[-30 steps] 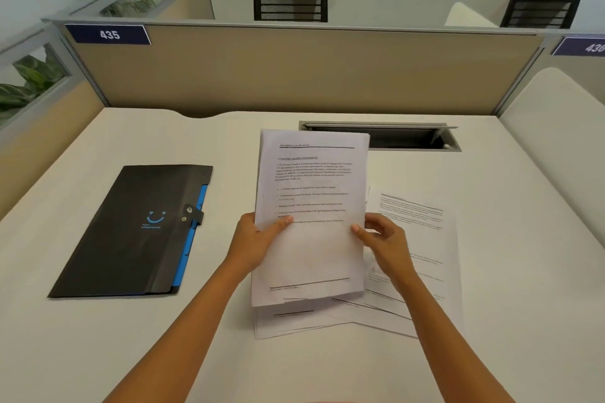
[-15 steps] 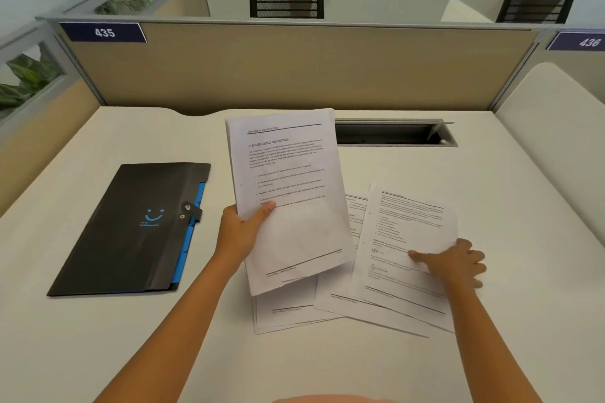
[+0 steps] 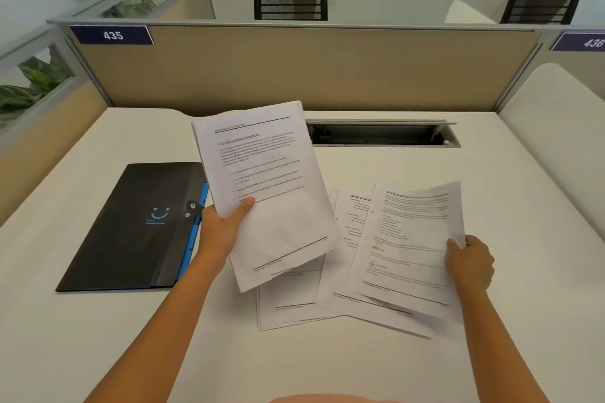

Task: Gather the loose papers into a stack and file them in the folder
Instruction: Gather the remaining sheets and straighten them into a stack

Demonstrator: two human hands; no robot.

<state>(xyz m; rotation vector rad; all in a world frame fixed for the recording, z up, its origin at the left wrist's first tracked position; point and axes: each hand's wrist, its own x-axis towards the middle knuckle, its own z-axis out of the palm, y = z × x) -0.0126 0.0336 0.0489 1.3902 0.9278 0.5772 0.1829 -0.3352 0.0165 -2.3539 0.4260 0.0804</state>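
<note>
The loose papers are in two lots: a thin batch raised off the desk in the left hand, tilted with its top leaning left, and the rest fanned flat on the desk to its right and nearer side. The left hand pinches the batch at its left edge, thumb on the printed face and fingers hidden behind it. The right hand has the right edge of the top sheet of the fan nipped between thumb and curled fingers, and that edge curls up off the sheets below. The step in hand looks to be collecting this sheet; it would go best lifted by the edge rather than dragged, so the pages beneath do not slide, then laid square on the held batch and the edges tapped level. The paper is thin, white, printed and limp, and bends wherever it lacks support. The folder, shut, lies flat on the left, well apart from the fan: black, matt and stiff-looking, with a blue edge and a snap tab. The desk is pale and smooth.
</note>
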